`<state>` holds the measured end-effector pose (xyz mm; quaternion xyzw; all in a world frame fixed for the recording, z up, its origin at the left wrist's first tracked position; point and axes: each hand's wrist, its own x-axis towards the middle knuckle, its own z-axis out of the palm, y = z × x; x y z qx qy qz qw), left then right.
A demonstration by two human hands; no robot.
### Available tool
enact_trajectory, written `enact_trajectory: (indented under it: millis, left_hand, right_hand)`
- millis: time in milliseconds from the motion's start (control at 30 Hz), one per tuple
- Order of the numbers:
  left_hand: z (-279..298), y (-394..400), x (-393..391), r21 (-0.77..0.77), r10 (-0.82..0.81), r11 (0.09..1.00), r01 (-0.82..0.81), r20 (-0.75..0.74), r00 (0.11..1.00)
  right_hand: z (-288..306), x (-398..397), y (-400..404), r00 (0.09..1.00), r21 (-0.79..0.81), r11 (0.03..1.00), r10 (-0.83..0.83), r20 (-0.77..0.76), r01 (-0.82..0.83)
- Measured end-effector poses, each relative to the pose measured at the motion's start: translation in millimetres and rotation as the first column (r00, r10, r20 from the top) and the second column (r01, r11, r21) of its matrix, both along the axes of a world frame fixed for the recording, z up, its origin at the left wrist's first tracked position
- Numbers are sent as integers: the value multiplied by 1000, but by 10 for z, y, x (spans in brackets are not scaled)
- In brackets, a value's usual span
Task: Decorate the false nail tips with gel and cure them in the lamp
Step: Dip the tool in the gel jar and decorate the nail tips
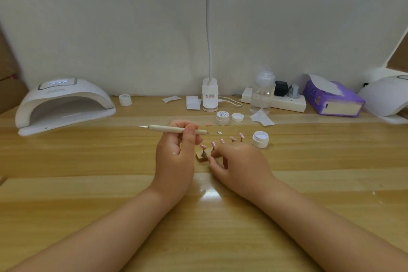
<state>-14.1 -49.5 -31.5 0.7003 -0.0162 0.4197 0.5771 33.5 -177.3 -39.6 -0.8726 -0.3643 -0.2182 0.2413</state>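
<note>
Meanwhile, both hands busy at the nail tips (pixel 222 140).
Left hand (pixel 174 152) fingers grip the dotting tool (pixel 174 129); right hand (pixel 238 161) fingers pinch the wooden stand (pixel 202 157).

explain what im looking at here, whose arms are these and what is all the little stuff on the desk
There is one picture, from a camera worn on a person's head, looking down at their own bare arms on a pale wooden desk. The left hand grips a cream double-ended dotting tool. The right hand holds a small wooden stand whose pegs carry pink false nail tips with white dots. An open white gel jar sits just right of the tips, with more white jars behind. At far left stands a white arch-shaped curing lamp. Against the wall are a white clip-on desk light, a white power strip and a purple tissue pack.
</note>
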Motion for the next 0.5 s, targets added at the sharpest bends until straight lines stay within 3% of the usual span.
enact_trajectory:
  millis: [233,500]
  left_hand:
    - [-10,-3,7,3,0,1000,0,-7,1000]
    - [-20,3,10,6,-2,1000,2,-9,1000]
  right_hand:
    - [-14,41,37,993,-81,995,49,-110,-59]
    - [-2,60,38,994,-145,987,52,-97,-66]
